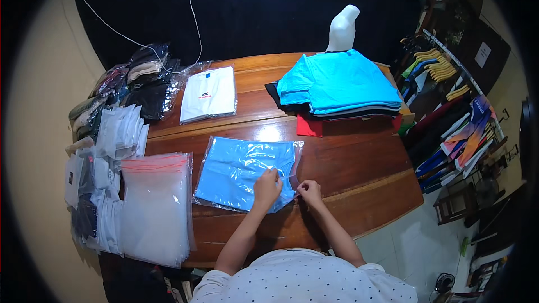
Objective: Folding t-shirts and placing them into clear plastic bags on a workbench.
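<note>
A folded light blue T-shirt (240,172) lies inside a clear plastic bag (300,151) on the wooden table, with the bag's open-looking edge on the right. Over the lower right part of the shirt is my left hand (267,189), its fingers curled; whether it grips the film is hidden. My right hand (310,192) pinches the lower right edge of the bag between thumb and fingers. To the left lies a stack of clear plastic bags (156,206) with red strips along their top.
A bagged white T-shirt (209,94) lies behind. A stack of folded T-shirts (341,84), turquoise on top, stands at back right before a white mannequin form (343,29). Packed garments (120,130) pile up along the left. A clothes rack (463,75) stands right.
</note>
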The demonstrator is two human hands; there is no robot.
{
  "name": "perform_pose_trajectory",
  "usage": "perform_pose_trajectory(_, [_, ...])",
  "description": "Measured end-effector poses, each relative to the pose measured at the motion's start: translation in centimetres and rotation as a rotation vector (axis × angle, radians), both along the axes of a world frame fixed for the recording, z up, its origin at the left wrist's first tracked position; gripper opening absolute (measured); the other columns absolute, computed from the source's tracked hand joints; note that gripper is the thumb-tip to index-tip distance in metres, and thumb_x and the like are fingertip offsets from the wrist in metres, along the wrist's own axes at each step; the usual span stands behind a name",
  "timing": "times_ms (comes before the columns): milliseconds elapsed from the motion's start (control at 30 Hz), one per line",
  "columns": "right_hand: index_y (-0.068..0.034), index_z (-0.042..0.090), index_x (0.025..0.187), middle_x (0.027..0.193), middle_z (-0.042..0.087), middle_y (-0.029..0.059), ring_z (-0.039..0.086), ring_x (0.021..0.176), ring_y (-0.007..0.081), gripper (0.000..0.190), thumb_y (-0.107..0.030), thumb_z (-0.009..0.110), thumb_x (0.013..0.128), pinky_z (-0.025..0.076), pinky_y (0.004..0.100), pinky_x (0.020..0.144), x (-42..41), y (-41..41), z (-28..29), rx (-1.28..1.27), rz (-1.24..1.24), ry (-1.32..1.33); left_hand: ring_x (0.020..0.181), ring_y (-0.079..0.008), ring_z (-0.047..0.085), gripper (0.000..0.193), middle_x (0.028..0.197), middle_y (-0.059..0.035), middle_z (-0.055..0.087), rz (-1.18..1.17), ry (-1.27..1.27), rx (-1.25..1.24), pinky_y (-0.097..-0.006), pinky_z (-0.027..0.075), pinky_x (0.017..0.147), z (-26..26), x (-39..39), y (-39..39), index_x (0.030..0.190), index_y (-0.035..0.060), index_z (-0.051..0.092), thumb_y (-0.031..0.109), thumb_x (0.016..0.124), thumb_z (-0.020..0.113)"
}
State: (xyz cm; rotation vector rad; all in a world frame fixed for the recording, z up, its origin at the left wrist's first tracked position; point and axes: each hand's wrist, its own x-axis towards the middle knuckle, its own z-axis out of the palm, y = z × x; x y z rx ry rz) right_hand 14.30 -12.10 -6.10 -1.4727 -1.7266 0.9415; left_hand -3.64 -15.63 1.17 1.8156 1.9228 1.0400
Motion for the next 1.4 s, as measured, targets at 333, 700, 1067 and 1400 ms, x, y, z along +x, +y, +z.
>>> perform_pose_trajectory(333, [0.001,0.062,0.079,0.067,0.063,0.0125,0.063,0.062,0.0225,0.019,-0.017,0.068,0.072,0.049,0.0336,0.061,-2.4,1.9,1.3,0.077,-0.020,0.054,0.075,-0.0280,0.063,0.020,0.080,-0.0097,0.063,-0.202,0.088,-0.130,-0.0395,0.050,0.065,0.5,1.0,0.6,0.092,0.0075,0.060,0.010,0.072,0.061])
perform_pose_trajectory(700, [-0.001,0.059,0.076,0.061,0.058,0.0089,0.056,0.057,0.0179,0.026,-0.023,0.072,0.071,0.047,0.0320,0.058,-2.3,2.3,1.2,0.244,-0.091,0.199,0.068,-0.0283,0.062,0.014,0.076,-0.0106,0.059,-0.117,-0.052,0.014,-0.0395,0.049,0.059,4.6,-1.9,-1.1,0.079,0.0055,0.056,0.016,0.073,0.063])
perform_pose_trajectory(1067, [0.001,0.062,0.072,0.060,0.061,0.0092,0.059,0.056,0.0140,0.018,-0.016,0.068,0.077,0.047,0.0292,0.055,0.4,4.0,0.1,0.165,-0.210,0.073,0.060,-0.0241,0.057,0.010,0.072,-0.0105,0.053,0.011,-0.146,0.098,-0.0362,0.046,0.056,9.0,-2.0,-3.6,0.077,0.0030,0.051,0.009,0.074,0.059])
perform_pose_trajectory(1400, [-0.001,0.056,0.074,0.059,0.056,0.0116,0.057,0.057,0.0261,0.028,-0.021,0.076,0.071,0.045,0.0382,0.057,0.5,6.4,1.8,0.203,-0.380,0.040,0.064,-0.0257,0.059,0.016,0.075,-0.0077,0.055,-0.194,-0.137,0.021,-0.0365,0.047,0.058,9.5,-0.4,-5.1,0.082,0.0051,0.053,0.017,0.077,0.061])
